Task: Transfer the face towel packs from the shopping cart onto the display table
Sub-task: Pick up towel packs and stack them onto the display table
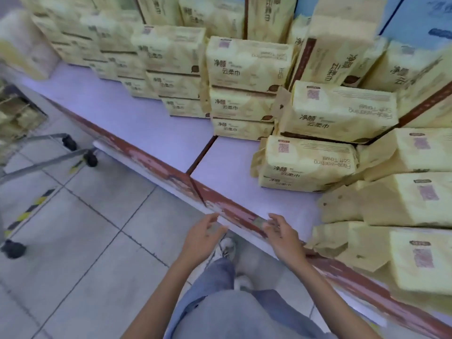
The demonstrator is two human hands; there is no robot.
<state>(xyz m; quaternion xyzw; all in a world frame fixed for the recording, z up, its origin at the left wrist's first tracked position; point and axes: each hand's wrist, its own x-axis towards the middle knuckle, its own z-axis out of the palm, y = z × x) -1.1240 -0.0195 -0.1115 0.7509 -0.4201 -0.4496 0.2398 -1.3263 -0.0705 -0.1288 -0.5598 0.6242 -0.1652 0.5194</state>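
Note:
Several yellow face towel packs stand stacked on the pale display table (137, 118). One pack (308, 165) lies nearest the front edge, with another pack (340, 111) on top of it. My left hand (203, 237) hovers just off the table's red front edge, fingers apart, holding nothing. My right hand (283, 236) is over that same edge, also empty with spread fingers, left of the packs piled at the right (401, 243). The shopping cart (31, 133) shows at the far left; blurred yellow packs seem to lie in its basket.
Grey tiled floor (85, 228) lies between the cart and the table, with a yellow-black stripe at the left. The cart's black wheels (90, 159) stand close to the table edge. Bare table surface runs along the front left. My legs and shoes are below.

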